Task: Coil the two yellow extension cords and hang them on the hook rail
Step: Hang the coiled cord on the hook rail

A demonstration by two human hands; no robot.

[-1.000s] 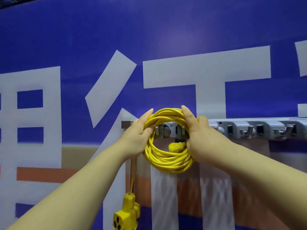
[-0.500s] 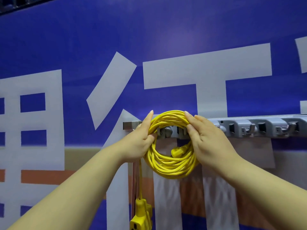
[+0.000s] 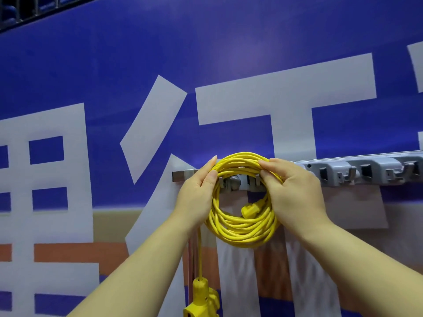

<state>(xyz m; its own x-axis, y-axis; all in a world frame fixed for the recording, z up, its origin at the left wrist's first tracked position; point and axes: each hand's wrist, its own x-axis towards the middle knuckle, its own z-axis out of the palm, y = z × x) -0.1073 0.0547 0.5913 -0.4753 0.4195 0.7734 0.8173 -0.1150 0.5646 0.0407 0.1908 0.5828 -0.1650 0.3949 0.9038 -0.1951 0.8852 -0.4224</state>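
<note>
A coiled yellow extension cord (image 3: 240, 229) hangs in front of the left end of the grey hook rail (image 3: 366, 172) on the wall. My left hand (image 3: 196, 195) grips the coil's left side, thumb and fingers closed around the strands. My right hand (image 3: 295, 191) pinches the coil's top right. The cord's yellow plug (image 3: 250, 210) rests inside the loop. Its socket end (image 3: 202, 298) dangles on a loose strand below my left wrist. Only one cord is in view.
The rail carries several empty grey hooks (image 3: 348, 175) to the right of the coil. Behind it is a blue banner wall (image 3: 206, 53) with large white characters. A dark railing (image 3: 27, 10) runs along the top left corner.
The coil has risen slightly against the rail. My right hand shifted from the coil's right side up to its top, fingers now pinching the strands. The socket end swings lower.
</note>
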